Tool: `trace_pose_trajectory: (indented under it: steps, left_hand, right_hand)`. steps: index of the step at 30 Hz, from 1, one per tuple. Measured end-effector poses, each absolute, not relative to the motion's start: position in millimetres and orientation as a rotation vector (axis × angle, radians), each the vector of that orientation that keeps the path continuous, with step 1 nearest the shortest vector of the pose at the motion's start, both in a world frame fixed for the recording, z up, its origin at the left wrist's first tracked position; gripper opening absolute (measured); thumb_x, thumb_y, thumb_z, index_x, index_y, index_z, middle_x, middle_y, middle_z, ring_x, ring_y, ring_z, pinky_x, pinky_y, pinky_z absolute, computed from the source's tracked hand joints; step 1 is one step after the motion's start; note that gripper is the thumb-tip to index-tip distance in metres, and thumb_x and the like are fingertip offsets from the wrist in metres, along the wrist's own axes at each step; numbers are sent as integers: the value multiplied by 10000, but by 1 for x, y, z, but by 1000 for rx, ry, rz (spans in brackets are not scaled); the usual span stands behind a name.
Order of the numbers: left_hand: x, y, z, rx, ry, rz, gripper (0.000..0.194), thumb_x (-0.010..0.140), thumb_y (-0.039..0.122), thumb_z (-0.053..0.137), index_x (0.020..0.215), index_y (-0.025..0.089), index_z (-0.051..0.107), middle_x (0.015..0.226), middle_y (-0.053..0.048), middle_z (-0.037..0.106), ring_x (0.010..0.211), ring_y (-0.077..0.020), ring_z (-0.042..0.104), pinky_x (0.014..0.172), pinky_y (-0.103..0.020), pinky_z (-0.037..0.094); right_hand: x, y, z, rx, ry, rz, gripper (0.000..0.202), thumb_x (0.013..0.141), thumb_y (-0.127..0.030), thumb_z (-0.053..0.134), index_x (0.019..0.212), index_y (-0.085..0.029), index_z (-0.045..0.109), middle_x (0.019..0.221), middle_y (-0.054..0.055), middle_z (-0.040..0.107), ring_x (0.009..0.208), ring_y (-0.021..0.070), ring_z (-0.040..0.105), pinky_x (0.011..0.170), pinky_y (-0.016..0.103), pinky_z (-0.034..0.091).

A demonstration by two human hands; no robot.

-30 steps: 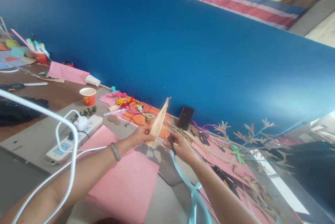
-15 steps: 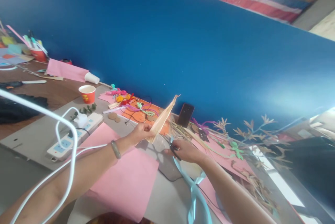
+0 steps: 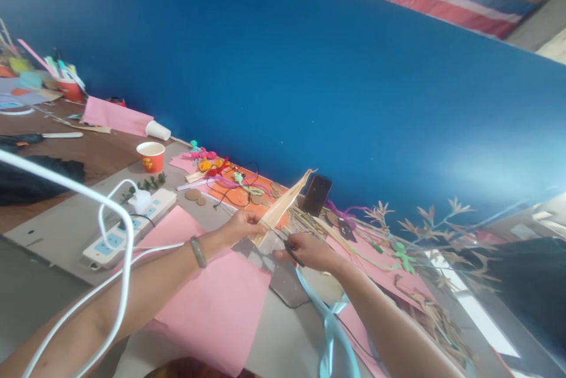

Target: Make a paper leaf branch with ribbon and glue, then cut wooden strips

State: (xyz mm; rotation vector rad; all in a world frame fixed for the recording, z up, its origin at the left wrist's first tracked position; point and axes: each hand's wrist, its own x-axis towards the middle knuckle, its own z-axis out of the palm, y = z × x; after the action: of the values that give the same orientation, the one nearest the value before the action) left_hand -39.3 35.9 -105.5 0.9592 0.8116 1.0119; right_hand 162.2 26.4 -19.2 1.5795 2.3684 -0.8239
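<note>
My left hand (image 3: 243,227) pinches a pale, dry, husk-like strip (image 3: 283,206), broad at the hand and narrowing to a thin curled tip at the upper right. In my right hand (image 3: 307,250) are black-handled scissors (image 3: 292,249), their blades pointing toward the strip's lower right edge. Whether the blades touch the strip I cannot tell. A light blue ribbon (image 3: 327,331) hangs in loops below my right hand. Under the left forearm lies a sheet of pink paper (image 3: 221,307).
A white power strip (image 3: 128,230) with plugs and looping white cables (image 3: 126,272) is at the left. Near it stands a red paper cup (image 3: 151,158). A dark phone (image 3: 317,195) leans against the blue wall (image 3: 283,71). Dry leafy twigs (image 3: 435,219) extend at the right.
The husk-like strip has tilted lower toward the right. The scissors' blades have come round from pointing upward to pointing left at the strip. My left hand keeps its pinch.
</note>
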Motion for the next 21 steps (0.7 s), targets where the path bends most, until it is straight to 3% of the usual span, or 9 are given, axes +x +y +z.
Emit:
trace_pose_trajectory:
  steps: [21]
  left_hand:
    - [-39, 34, -102, 977, 911, 929, 298, 487, 295, 792, 656, 108, 632, 544, 17, 572, 474, -74, 465, 476, -213, 288]
  right_hand:
    - [172, 28, -26, 1579, 2376, -990, 480, 738, -599, 584, 524, -172, 540, 503, 4, 571, 536, 138, 523, 543, 247, 371]
